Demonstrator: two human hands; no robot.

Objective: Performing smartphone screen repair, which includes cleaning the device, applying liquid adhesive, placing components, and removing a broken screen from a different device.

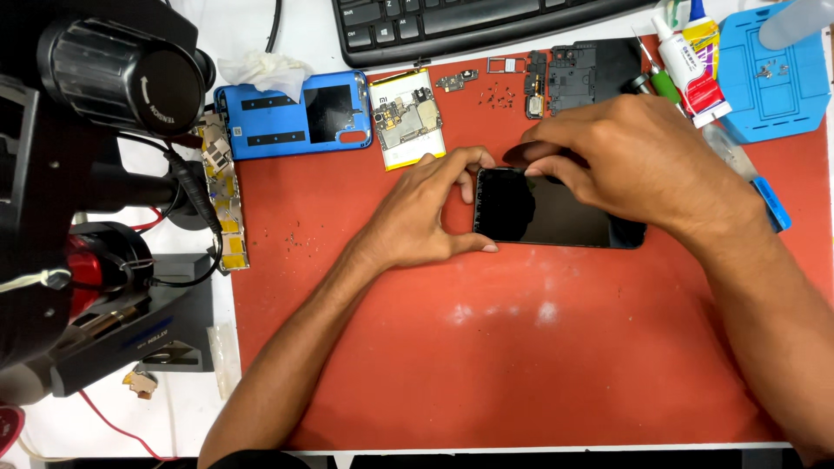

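On the red mat, the left hand (426,213) grip pinches the left end of the glossy black phone screen (556,210). The right hand (625,161) grip presses fingertips together at its far edge. Uneven pressure could crack this thin glass. Farther off lie a blue back cover (291,113) and a flat battery (407,122).

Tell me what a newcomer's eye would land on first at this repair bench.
At the middle of the red work mat, the left hand and right hand grip a flat black glossy phone screen at its left end and top edge. Behind them lie a blue plastic phone back cover and a white battery with a circuit board. A bulky black microscope head fills the upper left.
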